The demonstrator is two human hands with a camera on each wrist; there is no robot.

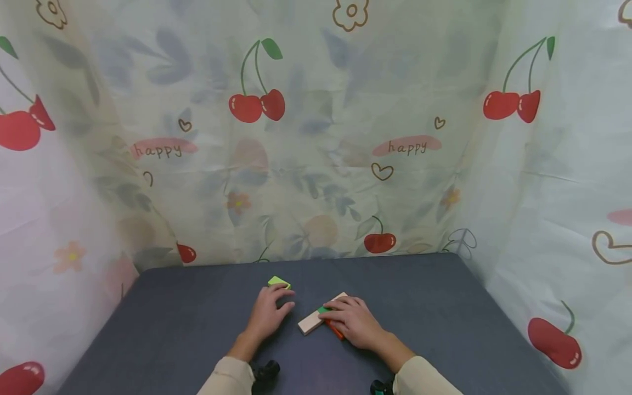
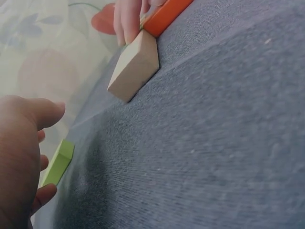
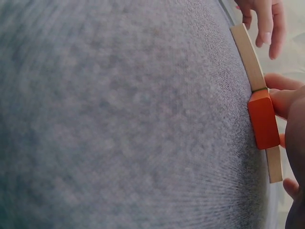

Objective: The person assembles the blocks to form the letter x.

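On the dark tabletop, a row of blocks lies slantwise: a plain wooden block (image 1: pixel 310 322), a green piece (image 1: pixel 323 310) mostly under fingers, and more pale wood (image 1: pixel 342 295) at the far end. An orange block (image 3: pixel 263 121) sits against the row's near side. My right hand (image 1: pixel 357 323) rests over the row, its fingers touching the green piece and hiding part of the orange block. To the left, my left hand (image 1: pixel 268 312) hovers with loosely bent fingers and holds nothing. Just beyond its fingertips lies a lime green block (image 1: pixel 279 282); fingers partly cover it in the left wrist view.
The dark grey cloth tabletop (image 1: pixel 197 318) spreads around both hands. A pale curtain (image 1: pixel 316 137) printed with cherries and leaves stands behind the table and along both sides. Dark wrist cameras (image 1: pixel 266 370) sit by the cream sleeves (image 1: pixel 229 377).
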